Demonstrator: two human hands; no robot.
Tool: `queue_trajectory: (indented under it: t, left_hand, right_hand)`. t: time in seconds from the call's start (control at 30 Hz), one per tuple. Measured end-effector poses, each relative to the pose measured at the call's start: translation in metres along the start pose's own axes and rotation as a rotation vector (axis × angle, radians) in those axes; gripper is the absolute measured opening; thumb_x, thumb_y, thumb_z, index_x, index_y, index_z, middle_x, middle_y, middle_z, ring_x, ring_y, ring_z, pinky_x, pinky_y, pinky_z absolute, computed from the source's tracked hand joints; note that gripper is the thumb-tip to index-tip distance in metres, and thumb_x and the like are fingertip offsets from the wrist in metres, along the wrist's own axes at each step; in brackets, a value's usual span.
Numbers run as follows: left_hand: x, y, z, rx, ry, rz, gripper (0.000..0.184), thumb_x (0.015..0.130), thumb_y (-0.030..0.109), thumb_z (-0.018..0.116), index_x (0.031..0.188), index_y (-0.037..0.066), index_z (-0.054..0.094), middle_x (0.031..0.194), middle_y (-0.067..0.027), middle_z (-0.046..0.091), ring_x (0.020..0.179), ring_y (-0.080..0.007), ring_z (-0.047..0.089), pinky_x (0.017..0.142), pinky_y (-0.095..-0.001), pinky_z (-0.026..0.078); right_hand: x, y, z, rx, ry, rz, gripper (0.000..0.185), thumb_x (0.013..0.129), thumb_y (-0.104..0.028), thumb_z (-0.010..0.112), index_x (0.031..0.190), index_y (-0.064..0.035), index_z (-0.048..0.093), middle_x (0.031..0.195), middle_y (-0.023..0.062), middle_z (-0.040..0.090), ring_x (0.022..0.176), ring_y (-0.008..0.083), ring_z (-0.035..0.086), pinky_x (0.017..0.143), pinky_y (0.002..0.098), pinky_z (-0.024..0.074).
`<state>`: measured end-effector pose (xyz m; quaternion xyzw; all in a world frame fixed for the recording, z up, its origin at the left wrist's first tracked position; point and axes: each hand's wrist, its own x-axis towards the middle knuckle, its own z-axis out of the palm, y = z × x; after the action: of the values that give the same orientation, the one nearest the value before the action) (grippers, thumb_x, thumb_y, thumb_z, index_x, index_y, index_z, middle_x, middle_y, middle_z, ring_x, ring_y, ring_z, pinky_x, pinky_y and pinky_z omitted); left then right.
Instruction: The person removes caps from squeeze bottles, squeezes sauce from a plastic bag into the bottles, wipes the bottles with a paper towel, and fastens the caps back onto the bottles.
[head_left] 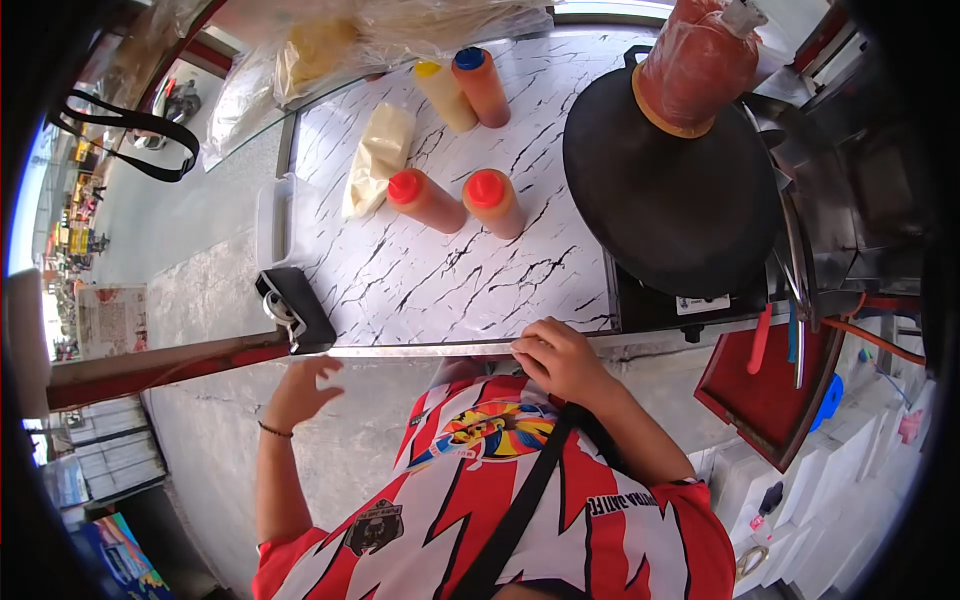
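My left hand (303,388) is raised just off the counter's front edge, its fingers apart and bent, holding nothing. Close beyond it is a black box-shaped thing (300,312) with a silver metal part on its side. My right hand (562,360) rests on the front edge of the marble-patterned counter (420,300), fingers curled inward, with nothing showing in it. Further back stand two red-capped sauce bottles (428,202) and a bag of pale cream-coloured filling (380,155). Behind those are a yellow-capped bottle (447,97) and a blue-capped bottle (482,88).
A large black round pan (665,200) covers a stove (700,305) on the right, with a plastic-wrapped reddish container (695,70) over its far part. Metal utensils (795,260) hang beside it. A clear plastic container (276,222) stands at the left edge.
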<state>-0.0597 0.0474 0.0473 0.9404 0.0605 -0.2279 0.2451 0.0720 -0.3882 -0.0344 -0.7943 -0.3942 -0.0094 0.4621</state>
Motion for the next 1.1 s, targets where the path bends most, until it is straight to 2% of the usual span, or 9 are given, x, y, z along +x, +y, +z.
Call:
queue_trajectory:
  t: [0.07,0.13,0.27,0.37,0.5,0.6,0.73,0.9,1.1]
  left_hand:
    - [0.043,0.057,-0.005,-0.193,0.266,-0.035,0.044,0.078,0.008,0.086,0.119,0.005,0.069,0.105,-0.0086,0.074,0.080,-0.0176,0.069,0.070,-0.0315,0.055]
    - [0.100,0.094,0.002,-0.264,0.438,0.104,0.065,0.078,0.008,0.088,0.136,0.005,0.058,0.112,-0.0066,0.073,0.084,-0.0127,0.066,0.070,-0.0277,0.055]
    - [0.225,0.116,0.024,-0.626,0.718,0.409,0.072,0.072,0.017,0.094,0.133,0.004,0.060,0.122,-0.0108,0.071,0.107,-0.0234,0.068,0.090,-0.0348,0.057]
    - [0.264,0.111,0.021,-0.753,0.447,0.357,0.069,0.072,0.014,0.093,0.132,0.002,0.060,0.127,-0.0123,0.069,0.114,-0.0245,0.067,0.098,-0.0366,0.054]
    - [0.237,0.107,-0.017,-0.428,0.785,0.656,0.067,0.071,0.005,0.091,0.131,0.002,0.060,0.130,-0.0127,0.067,0.117,-0.0263,0.067,0.102,-0.0382,0.053]
    - [0.264,0.058,-0.052,-0.475,0.939,0.703,0.074,0.075,0.001,0.088,0.139,0.003,0.052,0.144,-0.0175,0.059,0.131,-0.0307,0.058,0.111,-0.0394,0.047]
    - [0.341,0.013,-0.090,-0.428,1.164,0.589,0.060,0.077,0.005,0.089,0.130,0.001,0.060,0.132,-0.0152,0.066,0.121,-0.0267,0.063,0.104,-0.0368,0.049]
    - [0.475,-0.026,-0.124,-0.780,0.874,0.497,0.042,0.081,0.015,0.086,0.117,-0.003,0.070,0.109,-0.0093,0.074,0.095,-0.0197,0.070,0.089,-0.0320,0.055]
    - [0.625,-0.028,-0.159,-0.300,0.512,0.285,0.044,0.086,0.023,0.082,0.122,-0.001,0.070,0.114,-0.0097,0.073,0.105,-0.0214,0.068,0.092,-0.0339,0.055]
  right_hand:
    - [0.000,0.003,0.000,0.006,-0.019,-0.012,0.014,0.084,-0.006,0.075,0.095,-0.0048,0.067,0.094,0.0078,0.062,0.085,0.0266,0.063,0.074,0.0390,0.0541]
    - [0.002,0.001,-0.001,0.010,-0.027,-0.033,0.014,0.084,-0.006,0.075,0.095,-0.0053,0.067,0.094,0.0078,0.062,0.085,0.0268,0.063,0.074,0.0387,0.0542]
    - [0.008,-0.010,0.000,-0.024,-0.029,-0.025,0.015,0.083,-0.007,0.076,0.096,-0.0058,0.067,0.094,0.0079,0.062,0.087,0.0275,0.064,0.075,0.0393,0.0543]
    - [0.003,-0.015,0.005,-0.083,-0.025,0.059,0.015,0.083,-0.006,0.076,0.096,-0.0058,0.068,0.096,0.0079,0.063,0.088,0.0278,0.064,0.075,0.0399,0.0539]
    - [-0.004,-0.025,0.022,-0.131,0.108,0.202,0.014,0.085,-0.005,0.075,0.096,-0.0053,0.068,0.095,0.0083,0.063,0.089,0.0284,0.064,0.075,0.0395,0.0533]
    - [-0.010,-0.044,0.045,-0.076,0.172,0.366,0.012,0.086,-0.004,0.074,0.096,-0.0052,0.068,0.095,0.0092,0.064,0.089,0.0290,0.065,0.074,0.0386,0.0531]
    - [0.005,-0.055,0.068,-0.102,0.207,0.412,0.018,0.087,-0.005,0.074,0.105,-0.0067,0.069,0.098,0.0104,0.064,0.090,0.0303,0.065,0.075,0.0388,0.0537]
    - [0.030,-0.082,0.075,-0.100,0.298,0.550,0.040,0.088,-0.007,0.073,0.127,-0.0094,0.064,0.103,0.0120,0.064,0.092,0.0321,0.066,0.077,0.0387,0.0546]
    - [0.052,-0.082,0.081,-0.038,0.409,0.712,0.064,0.088,-0.007,0.074,0.146,-0.0090,0.048,0.120,0.0128,0.061,0.091,0.0255,0.066,0.075,0.0361,0.0545]
